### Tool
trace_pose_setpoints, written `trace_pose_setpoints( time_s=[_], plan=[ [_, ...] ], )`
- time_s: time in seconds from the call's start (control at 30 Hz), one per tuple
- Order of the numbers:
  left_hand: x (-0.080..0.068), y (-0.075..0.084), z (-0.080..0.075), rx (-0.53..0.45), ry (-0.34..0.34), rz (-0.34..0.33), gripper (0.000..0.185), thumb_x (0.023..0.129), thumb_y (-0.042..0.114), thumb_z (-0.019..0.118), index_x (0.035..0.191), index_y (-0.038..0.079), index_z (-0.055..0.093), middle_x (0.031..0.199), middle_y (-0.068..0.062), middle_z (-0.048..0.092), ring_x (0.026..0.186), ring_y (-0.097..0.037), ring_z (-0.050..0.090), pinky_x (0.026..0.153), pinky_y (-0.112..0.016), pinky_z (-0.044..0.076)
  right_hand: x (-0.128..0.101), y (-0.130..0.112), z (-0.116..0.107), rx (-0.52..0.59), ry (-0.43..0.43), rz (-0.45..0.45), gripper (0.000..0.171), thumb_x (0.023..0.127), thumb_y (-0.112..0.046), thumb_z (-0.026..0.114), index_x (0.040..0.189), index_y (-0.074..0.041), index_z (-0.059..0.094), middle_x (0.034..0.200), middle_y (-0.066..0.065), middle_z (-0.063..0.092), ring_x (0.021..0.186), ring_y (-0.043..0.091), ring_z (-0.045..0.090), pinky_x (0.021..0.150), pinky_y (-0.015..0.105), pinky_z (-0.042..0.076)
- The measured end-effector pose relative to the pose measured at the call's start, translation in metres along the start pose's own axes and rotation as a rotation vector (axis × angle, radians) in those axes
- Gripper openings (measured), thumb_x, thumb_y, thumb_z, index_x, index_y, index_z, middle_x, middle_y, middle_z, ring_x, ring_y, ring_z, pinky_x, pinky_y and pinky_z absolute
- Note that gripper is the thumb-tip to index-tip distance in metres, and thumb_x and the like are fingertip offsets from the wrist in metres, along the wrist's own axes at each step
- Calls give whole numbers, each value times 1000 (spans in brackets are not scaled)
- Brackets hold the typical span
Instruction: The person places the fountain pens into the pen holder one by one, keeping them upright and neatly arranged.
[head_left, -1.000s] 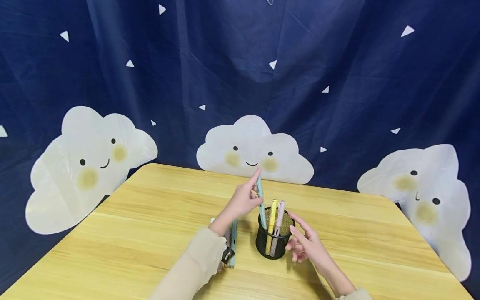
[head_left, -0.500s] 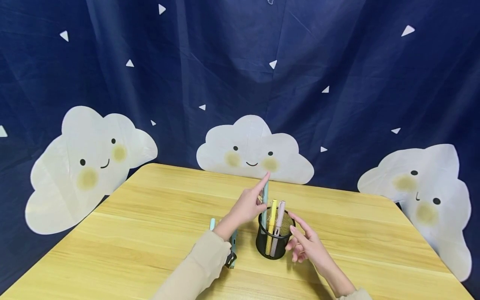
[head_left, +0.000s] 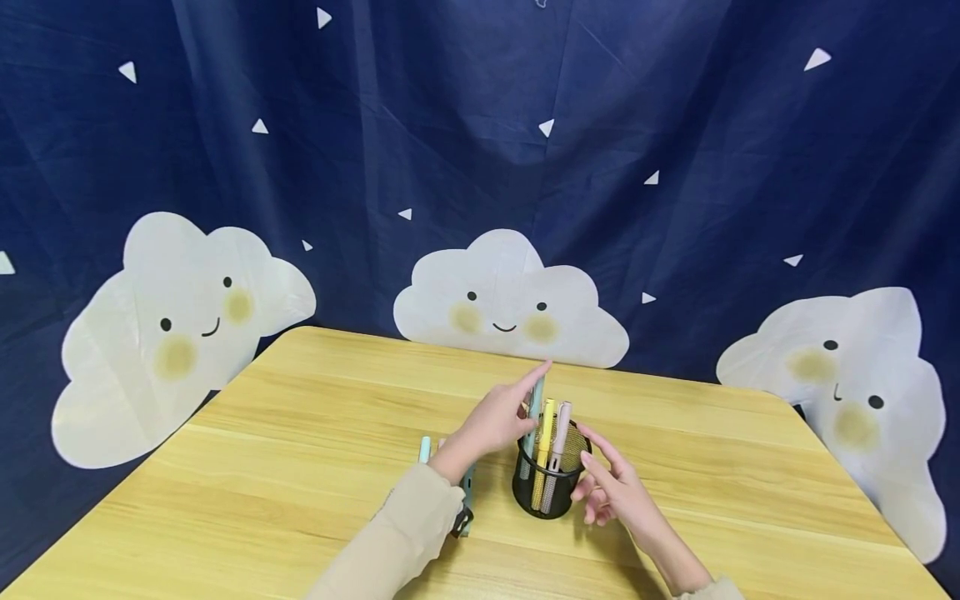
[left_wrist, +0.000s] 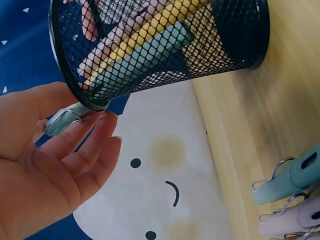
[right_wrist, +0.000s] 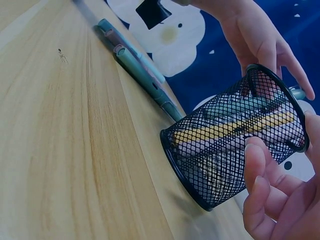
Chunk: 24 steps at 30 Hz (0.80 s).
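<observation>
A black mesh pen cup [head_left: 551, 493] stands on the wooden table [head_left: 300, 433]. A yellow pen [head_left: 543, 442] and a pink pen [head_left: 559, 435] stand in it. My left hand [head_left: 517, 412] pinches the top of a teal pen [head_left: 534, 402] whose lower end is inside the cup, index finger pointing up. The left wrist view shows the pen's metal clip [left_wrist: 62, 122] between my thumb and fingers, just outside the cup's rim [left_wrist: 75, 85]. My right hand [head_left: 600, 485] is open, its fingertips [right_wrist: 256, 167] resting against the cup's side [right_wrist: 225, 150].
Several more capped pens [head_left: 467, 498] lie side by side on the table left of the cup, partly under my left sleeve; they also show as pens [right_wrist: 140, 65] in the right wrist view. A dark blue curtain with white clouds [head_left: 510, 300] hangs behind the table.
My left hand has moved right and down, lowering the teal pen deeper into the cup. The right hand has stayed against the cup.
</observation>
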<state>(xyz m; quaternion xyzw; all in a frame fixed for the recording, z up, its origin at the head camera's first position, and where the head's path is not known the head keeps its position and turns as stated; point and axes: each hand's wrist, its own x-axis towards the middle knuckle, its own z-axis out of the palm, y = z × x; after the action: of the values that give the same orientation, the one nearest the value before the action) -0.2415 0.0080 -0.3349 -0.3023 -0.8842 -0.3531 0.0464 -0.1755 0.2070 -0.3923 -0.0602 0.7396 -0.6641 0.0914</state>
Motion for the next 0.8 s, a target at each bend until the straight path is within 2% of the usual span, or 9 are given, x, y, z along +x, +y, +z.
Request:
trace_pose_setpoints(
  time_s=[0.2,0.5,0.8],
  plan=[
    [1,1,1,23,-18,-5,84,76,-1,66,143,24,21,68,3,51,63,-8,49,53,-18,43,0,-1,0,2,-7,0,53,95,-32,42,142,-23,19,69,11,60,43,14,52,40,22,40],
    [-1,0,1,16,-19,3,80,75,0,67,141,20,26,63,1,51,56,-7,47,50,-19,42,0,-1,0,5,-25,-13,53,96,-31,40,142,-22,18,70,14,60,43,14,52,40,22,40],
    [-1,-3,3,23,-47,0,77,73,5,72,138,19,33,84,1,56,74,-10,53,58,-19,44,-1,-2,1,10,-38,-23,53,96,-29,39,143,-21,15,71,16,60,42,14,52,40,22,40]
  ],
)
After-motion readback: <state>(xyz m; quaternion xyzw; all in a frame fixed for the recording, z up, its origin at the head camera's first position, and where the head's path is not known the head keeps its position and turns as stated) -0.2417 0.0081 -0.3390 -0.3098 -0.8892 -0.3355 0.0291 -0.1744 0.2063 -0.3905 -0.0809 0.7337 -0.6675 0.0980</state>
